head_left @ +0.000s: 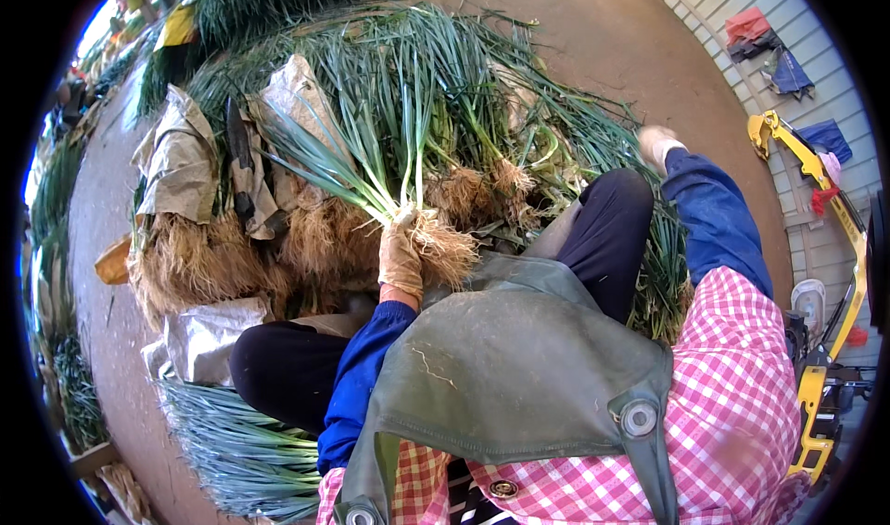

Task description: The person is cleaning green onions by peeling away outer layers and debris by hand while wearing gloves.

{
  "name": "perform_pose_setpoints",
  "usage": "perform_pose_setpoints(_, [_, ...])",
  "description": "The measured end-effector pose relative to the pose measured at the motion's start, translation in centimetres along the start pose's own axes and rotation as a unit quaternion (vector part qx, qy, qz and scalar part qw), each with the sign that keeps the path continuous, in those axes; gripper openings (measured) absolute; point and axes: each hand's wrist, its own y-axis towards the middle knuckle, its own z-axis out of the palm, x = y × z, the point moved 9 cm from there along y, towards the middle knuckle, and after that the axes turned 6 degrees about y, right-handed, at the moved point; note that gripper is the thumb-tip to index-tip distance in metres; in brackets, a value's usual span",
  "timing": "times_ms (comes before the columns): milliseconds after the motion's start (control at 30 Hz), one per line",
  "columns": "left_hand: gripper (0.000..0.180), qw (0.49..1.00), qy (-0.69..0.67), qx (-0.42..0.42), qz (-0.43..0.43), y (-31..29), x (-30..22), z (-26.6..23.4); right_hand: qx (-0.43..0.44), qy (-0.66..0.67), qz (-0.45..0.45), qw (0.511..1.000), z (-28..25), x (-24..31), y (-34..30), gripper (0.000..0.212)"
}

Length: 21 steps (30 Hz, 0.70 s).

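Note:
My left hand (400, 261), in a tan work glove, is closed around a small bunch of green onions (385, 168) just above their roots. Their pale stalks and green leaves fan out away from me, and the brown stringy roots (443, 247) stick out to the right of the glove. My right hand (659, 145), also gloved, is stretched far out to the right, past my knee and beside the leaf tips of the pile. It is small and blurred, so its fingers cannot be made out. A large heap of green onions (464, 71) lies in front of me.
Brown paper wrapping (181, 154) covers rooted bundles at the left. Stacked green onions (241, 451) lie by a silvery sheet (209, 340) near my left knee. A green apron (519, 358) spans my lap. A yellow mechanical arm (844, 219) stands by the right wall.

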Motion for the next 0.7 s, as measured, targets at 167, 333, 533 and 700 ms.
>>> perform_pose_setpoints(167, [0.022, 1.000, 0.013, 0.008, 0.002, -1.1, -0.4, -0.5, -0.171, 0.212, -0.139, 0.952, -6.6, 11.4, -3.7, 0.038])
perform_pose_setpoints(333, [0.022, 0.995, 0.034, 0.087, -0.046, -1.7, 1.4, 1.2, 0.358, 0.772, -0.231, 0.472, -1.4, 34.9, -4.0, 0.036])
perform_pose_setpoints(533, [0.022, 0.986, 0.120, 0.108, -0.048, -5.4, 1.0, 1.6, 0.268, 0.879, -0.134, 0.370, -2.2, 41.0, -6.4, 0.025])
perform_pose_setpoints(700, [0.023, 0.988, 0.141, 0.050, -0.046, -3.2, 2.5, -1.9, 0.083, 0.818, -0.177, 0.541, -3.3, 40.3, -8.8, 0.047])
